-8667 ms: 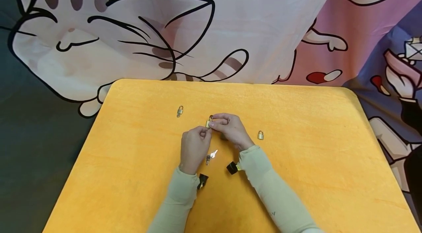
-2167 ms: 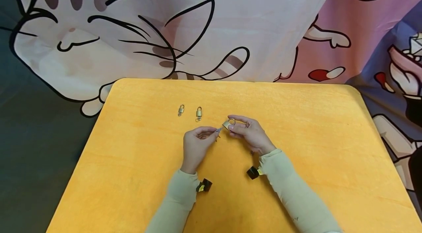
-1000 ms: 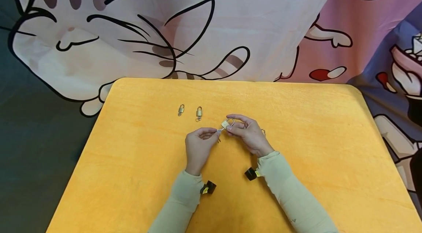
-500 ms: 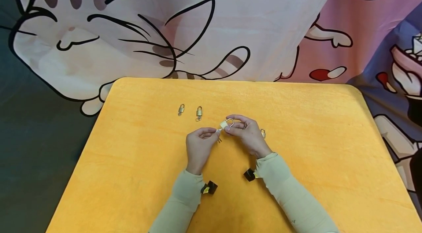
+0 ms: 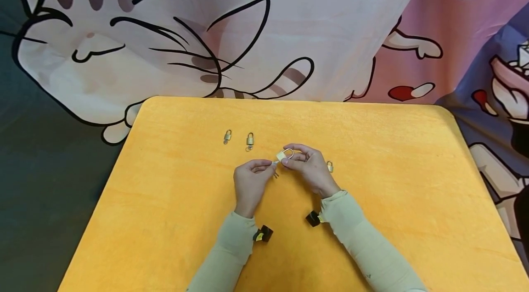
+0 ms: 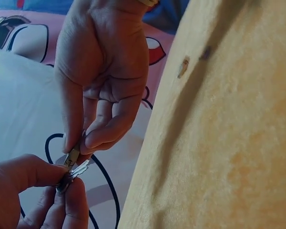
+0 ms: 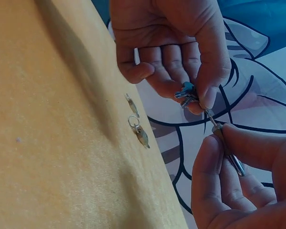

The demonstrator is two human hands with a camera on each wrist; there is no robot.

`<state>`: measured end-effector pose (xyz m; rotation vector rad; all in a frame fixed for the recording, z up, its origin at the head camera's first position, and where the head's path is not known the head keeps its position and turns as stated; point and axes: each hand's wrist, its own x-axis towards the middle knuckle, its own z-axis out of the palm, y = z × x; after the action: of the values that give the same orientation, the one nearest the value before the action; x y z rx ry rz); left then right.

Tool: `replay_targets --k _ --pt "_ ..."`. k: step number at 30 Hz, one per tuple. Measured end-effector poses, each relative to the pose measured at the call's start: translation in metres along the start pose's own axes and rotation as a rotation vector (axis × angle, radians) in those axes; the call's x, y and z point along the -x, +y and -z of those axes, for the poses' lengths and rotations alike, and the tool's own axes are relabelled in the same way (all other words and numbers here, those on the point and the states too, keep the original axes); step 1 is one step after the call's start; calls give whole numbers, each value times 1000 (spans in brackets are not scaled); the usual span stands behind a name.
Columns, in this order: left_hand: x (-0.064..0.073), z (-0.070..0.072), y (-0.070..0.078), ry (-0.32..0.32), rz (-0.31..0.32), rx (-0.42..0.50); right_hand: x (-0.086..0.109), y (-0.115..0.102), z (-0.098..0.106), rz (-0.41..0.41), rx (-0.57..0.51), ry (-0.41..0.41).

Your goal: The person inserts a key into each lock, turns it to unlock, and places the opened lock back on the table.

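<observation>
My right hand (image 5: 310, 170) pinches a small brass padlock (image 5: 281, 156) between thumb and fingers, above the table, its shackle pointing up and right. My left hand (image 5: 250, 187) pinches a key (image 7: 209, 116) by its head, and the key's blade meets the bottom of the padlock. Other silvery keys (image 7: 186, 93) of the same bunch hang at the left fingertips. In the left wrist view, the spare keys (image 6: 79, 170) fan out beside the padlock's edge. Part of the padlock body is hidden behind the right thumb.
Two more padlocks lie at the back left of the yellow table (image 5: 186, 218): one padlock (image 5: 227, 136) and another padlock (image 5: 250, 140), each with a ring or key at its base. A further padlock (image 5: 329, 166) lies just right of the right hand. A printed cloth (image 5: 330, 30) hangs behind.
Earlier, the hands worked on a padlock farther left, with keys lying on the table; a second padlock now lies at back left. Lately the held padlock shifts slightly left, meeting the key.
</observation>
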<state>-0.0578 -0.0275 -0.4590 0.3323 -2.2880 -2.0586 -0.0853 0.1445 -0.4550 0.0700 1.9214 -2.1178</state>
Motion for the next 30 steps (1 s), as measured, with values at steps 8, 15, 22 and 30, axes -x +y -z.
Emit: replay_targets --k 8,15,22,30 --pt "-2 0 -2 -5 -31 -64 0 2 -1 -34 -10 2" --pt "-4 0 -1 -39 -21 -49 -1 4 -2 -27 -50 -32" --pt "-2 2 -1 -153 -7 -77 -1 2 1 -25 -11 -33" --pt "-1 2 -3 -221 -42 -119 -2 1 0 -19 -35 -13"
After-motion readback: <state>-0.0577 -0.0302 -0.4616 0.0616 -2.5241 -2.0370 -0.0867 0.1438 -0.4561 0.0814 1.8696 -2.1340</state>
